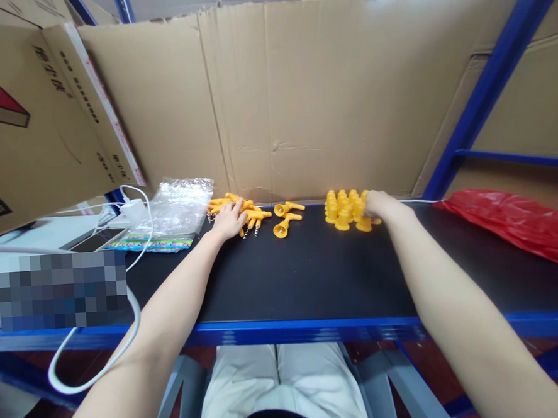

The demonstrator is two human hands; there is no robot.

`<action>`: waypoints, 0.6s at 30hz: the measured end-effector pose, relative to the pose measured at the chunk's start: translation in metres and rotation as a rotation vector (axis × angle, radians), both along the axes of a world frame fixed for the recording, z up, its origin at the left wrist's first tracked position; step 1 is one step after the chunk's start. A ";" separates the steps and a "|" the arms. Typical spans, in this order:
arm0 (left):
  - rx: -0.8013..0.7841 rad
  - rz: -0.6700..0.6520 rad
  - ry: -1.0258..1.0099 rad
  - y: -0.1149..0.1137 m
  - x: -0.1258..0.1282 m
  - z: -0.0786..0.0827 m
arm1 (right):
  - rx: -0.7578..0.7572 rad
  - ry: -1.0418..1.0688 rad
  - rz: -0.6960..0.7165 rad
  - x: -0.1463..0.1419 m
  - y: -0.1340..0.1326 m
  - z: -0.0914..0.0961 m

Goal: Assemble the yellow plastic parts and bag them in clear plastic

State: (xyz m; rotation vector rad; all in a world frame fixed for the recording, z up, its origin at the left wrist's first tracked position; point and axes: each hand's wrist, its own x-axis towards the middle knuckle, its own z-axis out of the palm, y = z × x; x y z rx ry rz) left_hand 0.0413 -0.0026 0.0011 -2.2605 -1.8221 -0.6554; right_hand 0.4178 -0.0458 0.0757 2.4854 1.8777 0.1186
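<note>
Orange handle pieces (259,214) lie heaped at the far edge of the desk (311,276), partly under the left hand (230,219), which rests flat on them with fingers spread, grasping nothing. Yellow caps (340,214) stand clustered against the right hand (377,204). Its fingers are hidden among them, so its grip cannot be told. Two loose pieces (286,220) lie between the two groups.

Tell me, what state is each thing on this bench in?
left hand, open, resting on the orange pile.
orange pile, heaped, pieces lying sideways.
two loose yellow pieces, on their sides, apart from both groups.
yellow caps, upright, clustered.
right hand, touching the caps; grip unclear.
clear bag, flat, crumpled.
red bag, slumped.
</note>
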 end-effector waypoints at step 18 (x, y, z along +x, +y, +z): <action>-0.052 -0.009 0.081 -0.012 0.011 0.001 | 0.410 -0.003 0.403 -0.066 -0.028 0.003</action>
